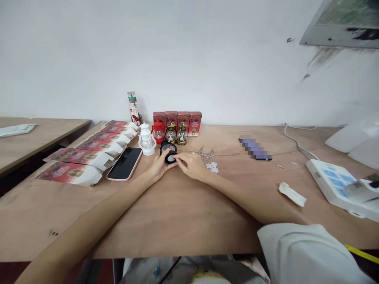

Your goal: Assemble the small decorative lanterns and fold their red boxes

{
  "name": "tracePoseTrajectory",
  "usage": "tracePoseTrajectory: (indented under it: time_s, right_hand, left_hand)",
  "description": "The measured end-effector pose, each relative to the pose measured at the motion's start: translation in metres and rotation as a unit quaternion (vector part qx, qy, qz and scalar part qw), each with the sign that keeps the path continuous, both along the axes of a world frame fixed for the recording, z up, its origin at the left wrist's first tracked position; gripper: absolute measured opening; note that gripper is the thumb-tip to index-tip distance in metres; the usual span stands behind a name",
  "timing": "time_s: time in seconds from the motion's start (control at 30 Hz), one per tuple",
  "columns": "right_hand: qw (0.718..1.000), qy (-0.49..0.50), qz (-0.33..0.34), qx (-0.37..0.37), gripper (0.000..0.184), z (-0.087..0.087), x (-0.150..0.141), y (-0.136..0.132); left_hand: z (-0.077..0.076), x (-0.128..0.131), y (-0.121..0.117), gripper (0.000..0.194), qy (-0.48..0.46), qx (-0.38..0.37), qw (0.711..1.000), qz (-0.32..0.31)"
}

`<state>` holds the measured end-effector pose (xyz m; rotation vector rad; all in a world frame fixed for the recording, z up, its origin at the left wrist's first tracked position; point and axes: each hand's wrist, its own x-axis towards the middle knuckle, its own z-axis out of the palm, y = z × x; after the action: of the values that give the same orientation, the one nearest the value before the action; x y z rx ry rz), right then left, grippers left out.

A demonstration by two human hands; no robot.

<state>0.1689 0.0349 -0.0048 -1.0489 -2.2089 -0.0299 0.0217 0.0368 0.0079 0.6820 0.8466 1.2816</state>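
Observation:
My left hand (159,166) is closed around a small black lantern (169,150), tipped so that its round base faces me. A pale disc shows inside that base. The fingertips of my right hand (192,165) are pinched together at the base's right rim; whether anything tiny sits between them is hidden. Just behind stand a white lantern (147,140), a red lantern (158,132) and two bronze-coloured lanterns (171,134). To the right of my right hand lie a pile of small metal wire pieces (207,153) and several small white pieces (212,167).
Flattened red boxes (85,157) overlap at the left, beside a phone (124,163). Upright red boxes (177,118) and a bottle (134,111) stand by the wall. At right are a blurred purple item (254,148), a white strip (292,194) and a white device (334,183) with a cable.

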Motion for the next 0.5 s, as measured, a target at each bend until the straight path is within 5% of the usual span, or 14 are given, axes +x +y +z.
tracePoseTrajectory:
  time_s: [0.27, 0.5]
  right_hand:
    - [0.994, -0.017, -0.031, -0.1, 0.025, 0.012, -0.002, -0.004]
    - [0.993, -0.029, -0.042, -0.105, 0.023, 0.012, -0.005, -0.004]
  left_hand:
    - [-0.006, 0.001, 0.003, 0.01, -0.002, 0.022, 1.0, 0.005]
    - [-0.005, 0.002, 0.001, 0.006, -0.002, 0.039, 0.999, 0.012]
